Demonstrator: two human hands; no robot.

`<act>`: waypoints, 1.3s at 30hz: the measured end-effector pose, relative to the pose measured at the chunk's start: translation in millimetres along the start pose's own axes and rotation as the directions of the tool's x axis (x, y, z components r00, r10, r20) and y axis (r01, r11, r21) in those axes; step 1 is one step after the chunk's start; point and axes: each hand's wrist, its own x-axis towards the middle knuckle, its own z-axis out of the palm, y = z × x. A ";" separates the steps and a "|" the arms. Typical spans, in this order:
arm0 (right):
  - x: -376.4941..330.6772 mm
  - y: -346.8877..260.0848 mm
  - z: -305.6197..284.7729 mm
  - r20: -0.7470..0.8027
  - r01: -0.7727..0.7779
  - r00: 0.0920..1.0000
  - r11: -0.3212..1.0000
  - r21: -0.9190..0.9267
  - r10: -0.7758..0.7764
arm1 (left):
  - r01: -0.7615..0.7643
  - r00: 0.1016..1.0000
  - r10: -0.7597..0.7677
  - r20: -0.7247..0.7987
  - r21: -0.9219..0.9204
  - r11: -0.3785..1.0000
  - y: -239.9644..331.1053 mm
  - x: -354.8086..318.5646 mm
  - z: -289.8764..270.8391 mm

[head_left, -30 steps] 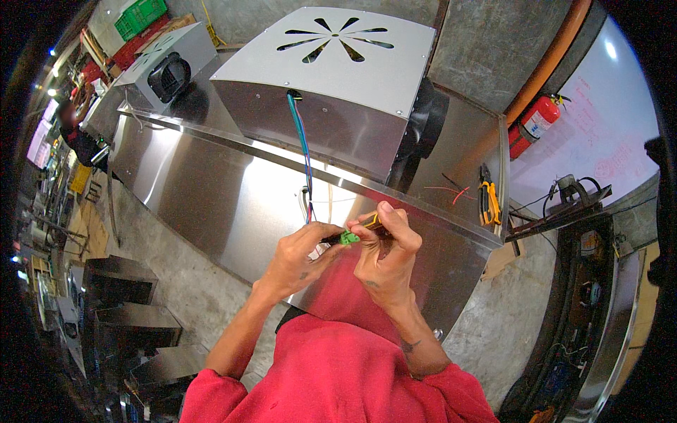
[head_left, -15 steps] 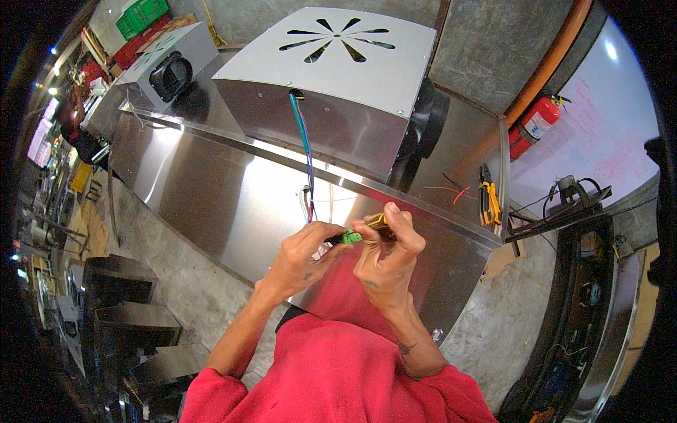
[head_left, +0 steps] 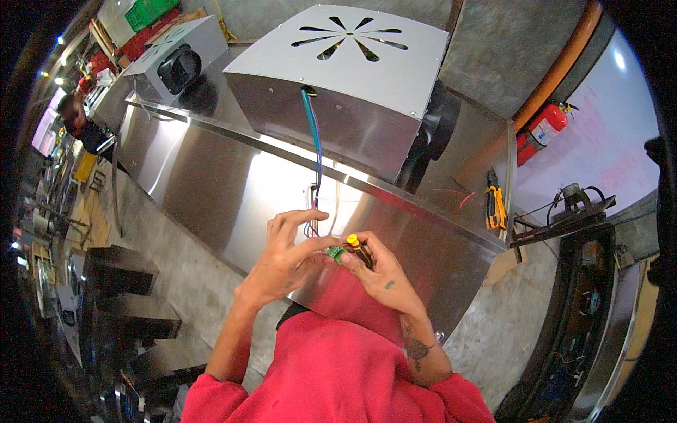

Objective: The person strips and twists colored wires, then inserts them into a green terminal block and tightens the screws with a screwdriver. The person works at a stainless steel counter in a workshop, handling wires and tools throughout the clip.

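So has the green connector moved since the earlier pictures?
Yes: the connector has shifted left and toward the person's body, judged against the big box.

Green connector (head_left: 335, 253) was partly covered by right hand (head_left: 381, 272); yellow-capped tool (head_left: 353, 241) was partly hidden in it. Wires (head_left: 315, 141) couldn't be traced to their ends. Red shirt (head_left: 338, 370) was cut off by lower edge.

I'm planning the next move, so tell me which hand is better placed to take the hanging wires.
Probably the left hand: its fingers are spread beside the wires, while the right hand, farther off, holds a yellow-ended tool.
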 end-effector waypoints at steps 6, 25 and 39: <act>-6.0 8.4 16.4 -0.110 -0.027 0.993 0.994 0.110 0.039 | 0.613 0.572 -0.815 0.098 -0.711 0.344 22.2 -33.7 24.2; -14.0 18.7 27.7 -0.100 -0.043 0.993 0.988 0.148 0.058 | 0.400 0.493 -0.869 0.046 -0.899 0.180 26.2 -19.6 45.1; -13.9 13.5 28.4 -0.086 -0.069 0.993 0.986 0.151 0.083 | 0.393 0.453 -0.889 0.072 -0.911 0.127 25.5 -13.5 50.3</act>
